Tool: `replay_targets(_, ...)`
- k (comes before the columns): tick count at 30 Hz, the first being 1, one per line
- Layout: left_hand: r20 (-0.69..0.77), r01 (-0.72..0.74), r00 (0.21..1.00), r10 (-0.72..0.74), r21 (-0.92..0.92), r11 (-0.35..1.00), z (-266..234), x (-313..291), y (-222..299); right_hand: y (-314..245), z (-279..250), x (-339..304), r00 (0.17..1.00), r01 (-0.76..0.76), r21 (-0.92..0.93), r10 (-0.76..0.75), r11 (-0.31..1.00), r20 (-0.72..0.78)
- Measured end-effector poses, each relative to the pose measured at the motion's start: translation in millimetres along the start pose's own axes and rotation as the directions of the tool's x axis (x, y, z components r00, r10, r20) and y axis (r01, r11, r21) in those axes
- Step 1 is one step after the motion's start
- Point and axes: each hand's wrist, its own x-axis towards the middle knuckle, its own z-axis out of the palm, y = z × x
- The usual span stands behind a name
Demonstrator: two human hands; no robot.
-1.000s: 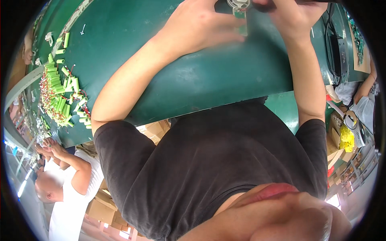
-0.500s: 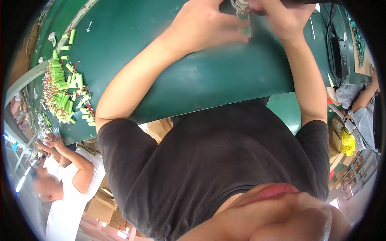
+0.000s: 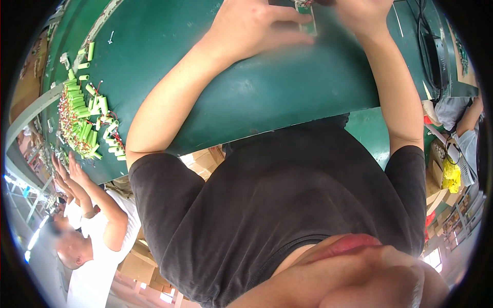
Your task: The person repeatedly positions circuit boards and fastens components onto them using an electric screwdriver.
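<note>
At the top edge of the green bench, my left hand reaches rightward with its fingers stretched out and apart, slightly blurred. Its fingertips lie at a small clear, flat rectangular piece, which has a round metallic part at its upper end. My right hand is just right of that piece, its fingers curled together and mostly cut off by the picture's upper edge. What the right fingers pinch is hidden.
Green cylindrical battery cells with red wires are heaped at the bench's left. A small screw-like piece lies above them. A black adapter box with cables is at the right. A person in white works at the left.
Both my hands and the clear piece sit a little higher and further left in the picture. My left fingers have shifted slightly against the piece. The person at the left has raised their hands.
</note>
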Motion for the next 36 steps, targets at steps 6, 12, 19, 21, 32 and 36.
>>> replay_targets(6, -0.022, 0.019, 1.0, -0.021, -0.069, 0.997, 1, -2, 1, 0, 1, -1, 1.0, 0.016, -0.059, -0.016, 0.998, -0.013)
replay_targets(12, 0.067, 0.043, 0.997, -0.046, 0.044, 0.998, -8, 3, 10, 9, -4, -1, 1.0, 0.027, 0.142, -0.027, 0.989, -0.007)
replay_targets(19, 0.063, 0.048, 0.997, -0.049, 0.016, 0.999, -8, 1, 9, 10, -4, -4, 0.999, 0.025, 0.072, -0.028, 0.997, 0.038)
replay_targets(21, 0.058, 0.044, 0.997, -0.045, 0.014, 0.999, -7, 3, 8, 8, -5, -5, 0.998, 0.027, 0.047, -0.03, 0.998, 0.048)
replay_targets(32, 0.035, 0.086, 0.996, -0.086, 0.005, 0.996, -8, 4, 12, -3, 3, -4, 0.997, -0.049, -0.087, 0.054, 0.995, 0.049)
replay_targets(36, 0.043, 0.119, 0.992, -0.118, -0.015, 0.993, -9, 11, 20, -8, 5, -5, 0.997, -0.064, -0.014, 0.063, 0.998, -0.043)
